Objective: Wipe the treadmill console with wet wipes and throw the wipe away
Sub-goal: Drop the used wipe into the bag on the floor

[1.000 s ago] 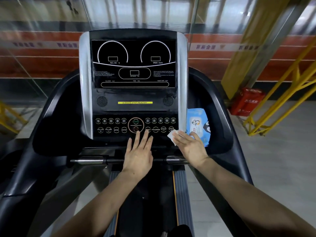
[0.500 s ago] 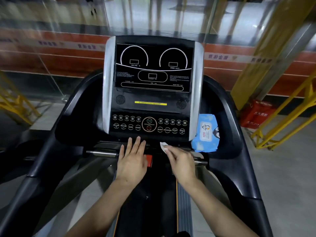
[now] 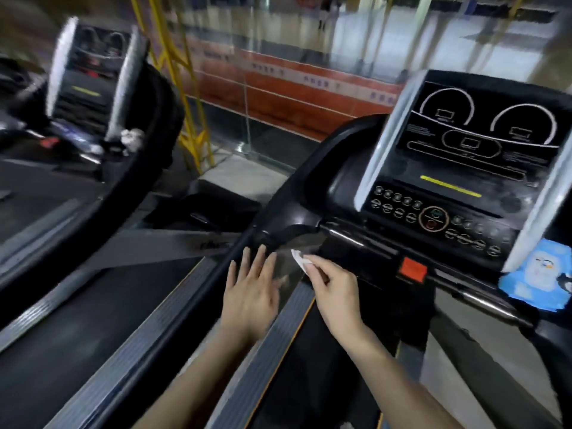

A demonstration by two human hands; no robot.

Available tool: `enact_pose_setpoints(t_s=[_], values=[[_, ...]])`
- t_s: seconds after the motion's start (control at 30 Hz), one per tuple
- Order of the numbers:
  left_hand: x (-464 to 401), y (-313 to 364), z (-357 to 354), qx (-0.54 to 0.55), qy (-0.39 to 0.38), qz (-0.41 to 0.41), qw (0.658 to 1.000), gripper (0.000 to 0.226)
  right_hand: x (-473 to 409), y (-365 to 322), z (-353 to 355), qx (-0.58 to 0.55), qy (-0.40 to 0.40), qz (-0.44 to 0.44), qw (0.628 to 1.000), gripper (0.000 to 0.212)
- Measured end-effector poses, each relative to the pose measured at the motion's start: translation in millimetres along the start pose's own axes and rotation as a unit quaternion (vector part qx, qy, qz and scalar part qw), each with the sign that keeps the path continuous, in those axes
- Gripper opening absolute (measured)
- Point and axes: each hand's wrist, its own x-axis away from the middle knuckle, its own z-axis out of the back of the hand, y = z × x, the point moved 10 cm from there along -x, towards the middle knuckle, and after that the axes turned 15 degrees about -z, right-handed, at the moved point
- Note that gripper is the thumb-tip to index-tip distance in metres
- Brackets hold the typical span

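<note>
Your right hand (image 3: 335, 292) pinches the wipe (image 3: 297, 257) between thumb and fingertips, a white corner poking out ahead of the grip, so it's carried, not pressed on anything. Your left hand (image 3: 250, 286) is flat and empty, fingers spread, just beside the pinch on its left, hovering above the treadmill's side rail (image 3: 173, 311). The console (image 3: 464, 168) sits up and to the right of the grip, well clear of the wipe. The blue wipes pack (image 3: 538, 280) rests far right of the grip, by the console's edge. That reads like wiping done; next you'd need a bin, none visible here.
</note>
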Motion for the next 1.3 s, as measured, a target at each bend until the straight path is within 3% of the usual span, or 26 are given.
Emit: enact_pose_setpoints(t_s=[0.37, 0.53, 0.8, 1.03, 1.3], values=[[210, -143, 68, -0.057, 0.005, 0.232, 0.971, 0.063, 106, -100, -206, -0.008, -0.208, 0.091, 0.974, 0.021], [313, -164, 85, -0.078, 0.014, 0.365, 0.928, 0.059, 171, -127, -286, -0.016, -0.350, 0.114, 0.930, 0.019], [482, -151, 99, -0.086, 0.016, 0.517, 0.851, 0.060, 313, -144, -362, -0.003, -0.490, 0.151, 0.858, 0.014], [591, -155, 102, -0.080, 0.026, 0.562, 0.823, 0.064, 415, -146, -394, 0.020, -0.544, 0.162, 0.823, 0.015], [733, -213, 80, -0.016, -0.020, 0.557, 0.830, 0.065, 530, -121, -458, 0.072, -0.566, 0.102, 0.815, 0.015]])
